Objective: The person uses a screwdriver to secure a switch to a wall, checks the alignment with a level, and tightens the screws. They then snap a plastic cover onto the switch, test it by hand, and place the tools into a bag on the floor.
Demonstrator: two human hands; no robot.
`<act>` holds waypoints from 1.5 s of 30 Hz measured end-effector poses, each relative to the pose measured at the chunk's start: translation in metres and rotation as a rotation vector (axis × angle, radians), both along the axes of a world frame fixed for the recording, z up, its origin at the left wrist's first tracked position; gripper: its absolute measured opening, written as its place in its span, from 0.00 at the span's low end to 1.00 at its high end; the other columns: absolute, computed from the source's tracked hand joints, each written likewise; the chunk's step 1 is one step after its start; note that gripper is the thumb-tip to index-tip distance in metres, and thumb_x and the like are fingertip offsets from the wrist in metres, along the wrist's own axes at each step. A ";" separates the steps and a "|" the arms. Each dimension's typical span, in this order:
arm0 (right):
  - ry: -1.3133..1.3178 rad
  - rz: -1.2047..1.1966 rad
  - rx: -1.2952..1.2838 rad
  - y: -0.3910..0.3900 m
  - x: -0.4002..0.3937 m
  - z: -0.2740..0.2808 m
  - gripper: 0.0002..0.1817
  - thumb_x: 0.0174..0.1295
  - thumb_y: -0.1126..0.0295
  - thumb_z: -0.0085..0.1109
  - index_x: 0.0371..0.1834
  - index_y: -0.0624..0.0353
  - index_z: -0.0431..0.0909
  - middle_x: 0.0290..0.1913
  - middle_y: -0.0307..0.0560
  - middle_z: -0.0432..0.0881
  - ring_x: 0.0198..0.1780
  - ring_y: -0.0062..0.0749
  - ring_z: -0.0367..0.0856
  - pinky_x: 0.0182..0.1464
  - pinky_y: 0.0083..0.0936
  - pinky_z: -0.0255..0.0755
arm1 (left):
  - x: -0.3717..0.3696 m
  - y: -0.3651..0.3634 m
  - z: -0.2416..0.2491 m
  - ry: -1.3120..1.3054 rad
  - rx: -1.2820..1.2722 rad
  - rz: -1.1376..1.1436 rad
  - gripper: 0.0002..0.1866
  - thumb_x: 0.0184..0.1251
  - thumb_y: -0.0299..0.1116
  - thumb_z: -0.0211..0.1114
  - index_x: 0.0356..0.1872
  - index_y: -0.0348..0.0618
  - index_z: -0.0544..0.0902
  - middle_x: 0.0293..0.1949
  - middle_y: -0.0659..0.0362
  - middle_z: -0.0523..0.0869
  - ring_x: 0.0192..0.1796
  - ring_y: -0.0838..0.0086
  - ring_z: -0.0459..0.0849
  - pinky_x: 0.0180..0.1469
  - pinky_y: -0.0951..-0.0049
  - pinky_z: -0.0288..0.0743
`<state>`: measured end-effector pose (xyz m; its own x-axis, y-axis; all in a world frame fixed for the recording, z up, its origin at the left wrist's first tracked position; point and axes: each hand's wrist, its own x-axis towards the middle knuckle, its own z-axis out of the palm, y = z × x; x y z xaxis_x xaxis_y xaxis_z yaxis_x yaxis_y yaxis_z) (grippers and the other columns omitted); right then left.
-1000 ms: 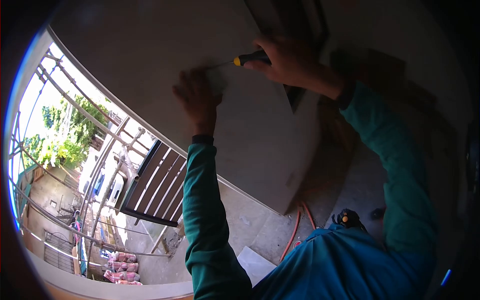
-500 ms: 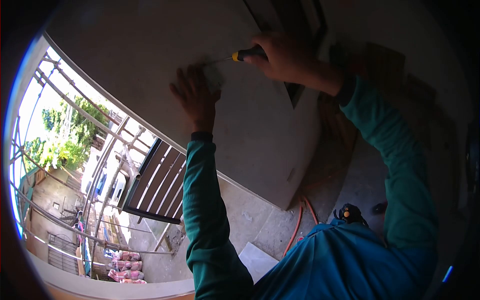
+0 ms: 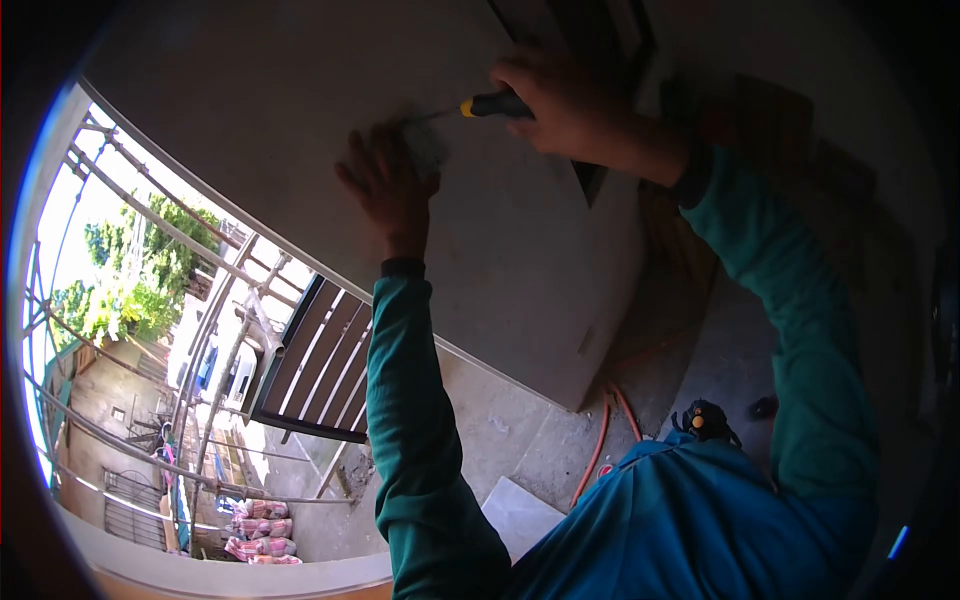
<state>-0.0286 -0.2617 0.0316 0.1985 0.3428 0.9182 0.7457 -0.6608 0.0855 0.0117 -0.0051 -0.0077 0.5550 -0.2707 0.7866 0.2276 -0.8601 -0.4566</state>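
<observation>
Screwdriver [image 3: 502, 103] and both hands have shifted slightly up and left in view since the earlier frame, though the whole view has drifted a little as well. It lies roughly level across the upper middle of the view, in front of a broad grey surface [image 3: 510, 270], its black handle with a yellow collar toward the right and its thin shaft pointing left. The right hand [image 3: 572, 105] has its fingers curled closed around that handle. The shaft's end reaches just beside the fingertips of the left hand [image 3: 388, 190]; whether it touches anything there is too dim to tell. Those left fingers are loosely spread against the surface with the thumb held apart, and I cannot tell whether they pin something small. Next to them, below the shaft, shows a pale greenish patch [image 3: 428, 150]. Beyond the right hand, a dark opening [image 3: 590, 60] runs up to the top edge. Green sleeves [image 3: 412, 430] cover both arms, above a blue garment [image 3: 660, 520]. Near it on the concrete floor [image 3: 475, 400] are an orange hose [image 3: 600, 435] and a pale flat sheet [image 3: 520, 515]. Farther left come a slatted railing [image 3: 316, 350], rough poles [image 3: 160, 215], stacked sacks [image 3: 262, 530] and sunlit foliage [image 3: 135, 280].
</observation>
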 end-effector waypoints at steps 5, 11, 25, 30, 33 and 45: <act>0.293 -0.096 0.049 0.004 -0.006 0.007 0.20 0.53 0.67 0.71 0.43 0.62 0.72 0.36 0.49 0.78 0.36 0.43 0.80 0.39 0.37 0.72 | -0.001 0.001 0.002 -0.006 -0.006 -0.002 0.55 0.46 0.65 0.70 0.73 0.51 0.56 0.73 0.56 0.58 0.77 0.56 0.48 0.71 0.35 0.40; 0.238 -0.101 0.001 0.007 -0.010 0.013 0.19 0.52 0.67 0.69 0.42 0.62 0.72 0.39 0.51 0.77 0.41 0.45 0.81 0.42 0.37 0.73 | 0.004 0.008 0.003 -0.050 0.093 0.060 0.53 0.48 0.69 0.64 0.73 0.51 0.59 0.73 0.58 0.59 0.77 0.55 0.48 0.70 0.33 0.42; 0.115 -0.019 -0.001 0.006 0.002 0.013 0.19 0.53 0.67 0.67 0.43 0.62 0.72 0.40 0.55 0.78 0.43 0.52 0.82 0.41 0.42 0.76 | 0.002 0.007 0.007 -0.051 0.086 0.078 0.50 0.50 0.69 0.62 0.71 0.51 0.62 0.72 0.58 0.59 0.77 0.54 0.48 0.71 0.34 0.40; 0.343 -0.083 0.012 0.009 -0.007 0.020 0.21 0.52 0.66 0.69 0.45 0.63 0.71 0.39 0.55 0.78 0.42 0.51 0.82 0.43 0.41 0.76 | 0.003 0.009 0.006 -0.056 0.077 0.060 0.50 0.51 0.69 0.62 0.71 0.50 0.62 0.73 0.58 0.58 0.77 0.54 0.47 0.71 0.34 0.39; 0.245 -0.018 -0.010 0.006 -0.005 0.017 0.19 0.54 0.65 0.67 0.42 0.64 0.73 0.39 0.55 0.78 0.42 0.52 0.82 0.43 0.41 0.75 | 0.001 0.007 0.008 -0.034 0.082 0.076 0.50 0.51 0.69 0.62 0.71 0.50 0.62 0.73 0.58 0.58 0.77 0.53 0.47 0.71 0.34 0.39; 0.057 -0.056 -0.036 0.008 0.002 0.013 0.20 0.56 0.61 0.67 0.45 0.62 0.74 0.41 0.50 0.80 0.45 0.45 0.80 0.48 0.39 0.72 | 0.003 0.011 0.003 -0.057 0.101 0.064 0.50 0.50 0.70 0.63 0.70 0.49 0.64 0.72 0.56 0.59 0.77 0.52 0.47 0.70 0.32 0.41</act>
